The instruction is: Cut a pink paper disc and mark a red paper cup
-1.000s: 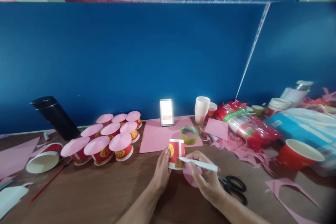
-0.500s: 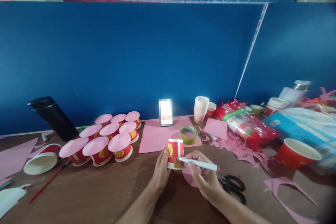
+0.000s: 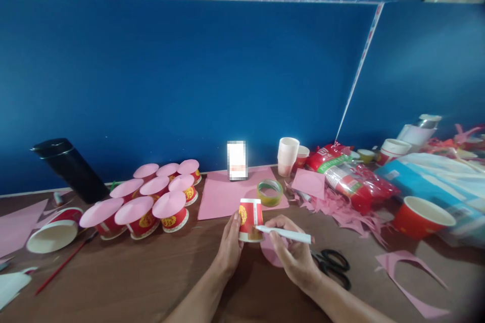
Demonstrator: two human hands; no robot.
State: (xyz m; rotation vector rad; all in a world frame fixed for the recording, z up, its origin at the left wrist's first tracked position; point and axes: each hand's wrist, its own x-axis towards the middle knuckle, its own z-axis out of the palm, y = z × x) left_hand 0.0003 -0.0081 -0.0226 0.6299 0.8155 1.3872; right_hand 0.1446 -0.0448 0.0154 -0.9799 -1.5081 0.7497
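Note:
Upside down in my left hand (image 3: 230, 242) is a red paper cup (image 3: 250, 216) with a gold pattern, a white strip and its rim at the bottom. My right hand (image 3: 293, 251) grips a white marker pen (image 3: 290, 234), its tip at the cup's right side near the lower part; I cannot tell whether it touches. Under the pen and right hand lies a pink paper disc (image 3: 271, 252), partly covered. Black-handled scissors (image 3: 335, 266) rest just right of my right hand. A roll of clear tape (image 3: 270, 193) sits behind the cup on a pink sheet (image 3: 215, 197).
Several upturned cups topped with pink paper cones (image 3: 136, 210) stand at left, near a black bottle (image 3: 71, 169) and a tipped cup (image 3: 53, 237). A lit phone (image 3: 237, 160) leans at the back. Pink scraps (image 3: 341, 212), a red bag (image 3: 348, 181) and a red cup (image 3: 422, 217) are at right.
The whole view has shifted slightly, so everything appears a little further left. Both hands keep their hold on the cup and the marker pen, with the pen's tip still by the cup.

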